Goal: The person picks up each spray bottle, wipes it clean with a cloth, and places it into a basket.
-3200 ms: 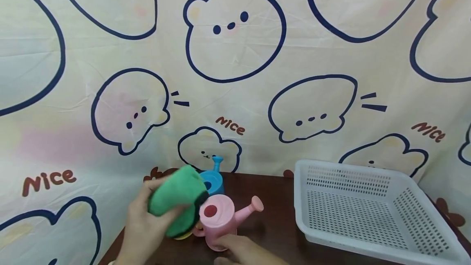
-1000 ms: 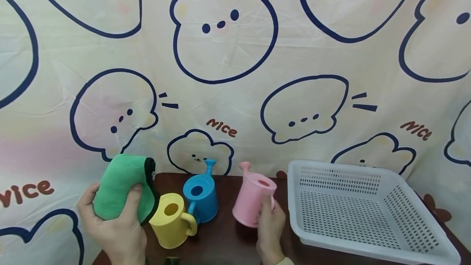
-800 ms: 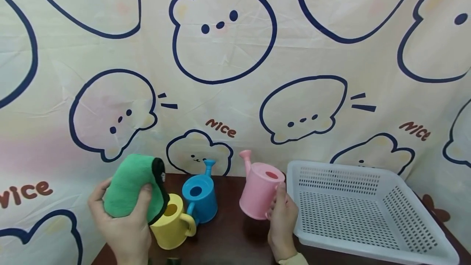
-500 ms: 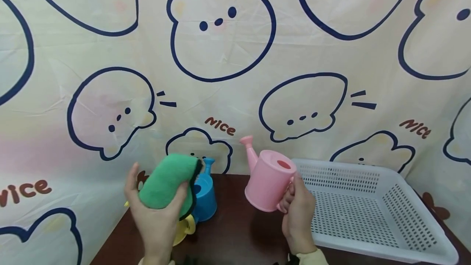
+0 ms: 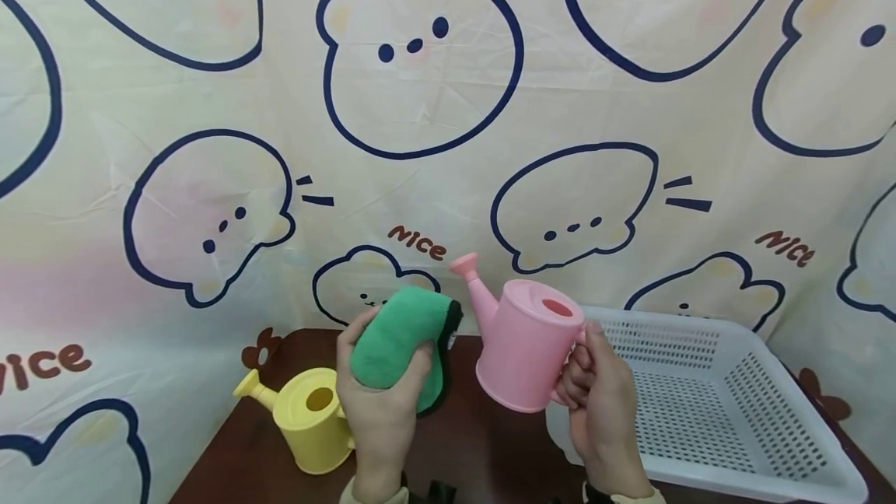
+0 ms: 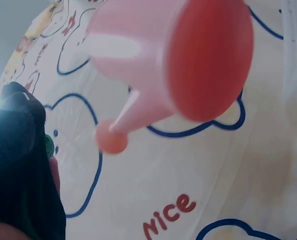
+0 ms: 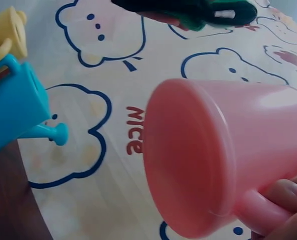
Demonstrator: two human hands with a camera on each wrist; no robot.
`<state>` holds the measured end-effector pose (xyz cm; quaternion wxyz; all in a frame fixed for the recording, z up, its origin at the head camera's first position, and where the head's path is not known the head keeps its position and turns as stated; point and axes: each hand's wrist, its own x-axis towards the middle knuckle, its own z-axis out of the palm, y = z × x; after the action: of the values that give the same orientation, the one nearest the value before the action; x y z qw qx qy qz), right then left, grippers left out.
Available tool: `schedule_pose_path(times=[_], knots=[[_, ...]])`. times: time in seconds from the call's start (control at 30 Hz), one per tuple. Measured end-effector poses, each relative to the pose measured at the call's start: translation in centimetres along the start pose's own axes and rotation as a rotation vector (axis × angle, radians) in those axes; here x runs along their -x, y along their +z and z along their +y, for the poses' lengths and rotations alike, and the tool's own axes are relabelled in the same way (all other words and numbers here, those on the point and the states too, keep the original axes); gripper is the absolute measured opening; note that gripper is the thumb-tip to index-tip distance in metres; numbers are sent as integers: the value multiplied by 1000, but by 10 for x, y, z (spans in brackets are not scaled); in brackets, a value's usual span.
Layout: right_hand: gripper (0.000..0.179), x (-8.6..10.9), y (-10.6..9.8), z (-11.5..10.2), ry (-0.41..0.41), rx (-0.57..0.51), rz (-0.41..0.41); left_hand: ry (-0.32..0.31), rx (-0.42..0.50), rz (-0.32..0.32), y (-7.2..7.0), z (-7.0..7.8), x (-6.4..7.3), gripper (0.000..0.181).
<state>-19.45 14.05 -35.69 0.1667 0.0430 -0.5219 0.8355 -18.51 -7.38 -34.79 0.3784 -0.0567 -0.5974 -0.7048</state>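
Note:
My left hand (image 5: 381, 411) holds a folded green cloth (image 5: 399, 337) with a black edge, thumb on the near side. Just right of it, my right hand (image 5: 605, 403) grips the handle of a pink watering can (image 5: 525, 352), raised above the table with its spout pointing left. A small gap shows between cloth and can. The can's reddish underside faces the camera in the left wrist view, where the cloth (image 6: 23, 165) looks dark. A yellow watering can (image 5: 311, 422) stands left of my left hand. The blue watering can (image 7: 18, 105) shows in the right wrist view but is hidden in the head view.
A white perforated plastic basket (image 5: 700, 469) stands on the right of the dark brown table (image 5: 483, 449), partly behind my right hand. A cream cloth backdrop (image 5: 448, 201) with bear drawings hangs behind the table.
My right hand has taken the pink watering can by its handle, turned it and lifted it rightward. My left hand went left with the green cloth, then came back right, close to that can.

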Motion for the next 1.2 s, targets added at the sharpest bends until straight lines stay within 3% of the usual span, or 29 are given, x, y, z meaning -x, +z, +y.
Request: schedule_pose_path(times=[0.17,0.3,0.37,0.53,0.7,0.9,1.0,1.1,1.2], knots=[[49,1,-7,-6,-1,31,-17,71,-48,-27,4,-4,4,65],[48,0,-11,-10,-11,75,-21,149,-121,-84,5,-7,4,65],[49,0,-12,-12,-18,98,-22,212,-175,-99,6,-9,4,65],[52,2,-9,-16,-35,154,-6,395,-320,-62,9,-14,3,63],[54,8,-3,-20,-13,175,9,491,-430,-81,15,-16,7,63],[53,14,5,-22,-8,181,-4,533,-482,-116,20,-17,12,73],[53,15,6,-23,-16,198,-2,508,-453,-132,20,-18,12,84],[53,16,5,-24,-14,214,2,435,-391,-156,19,-19,12,88],[53,16,5,-25,-19,229,7,322,-303,-209,17,-17,13,78]])
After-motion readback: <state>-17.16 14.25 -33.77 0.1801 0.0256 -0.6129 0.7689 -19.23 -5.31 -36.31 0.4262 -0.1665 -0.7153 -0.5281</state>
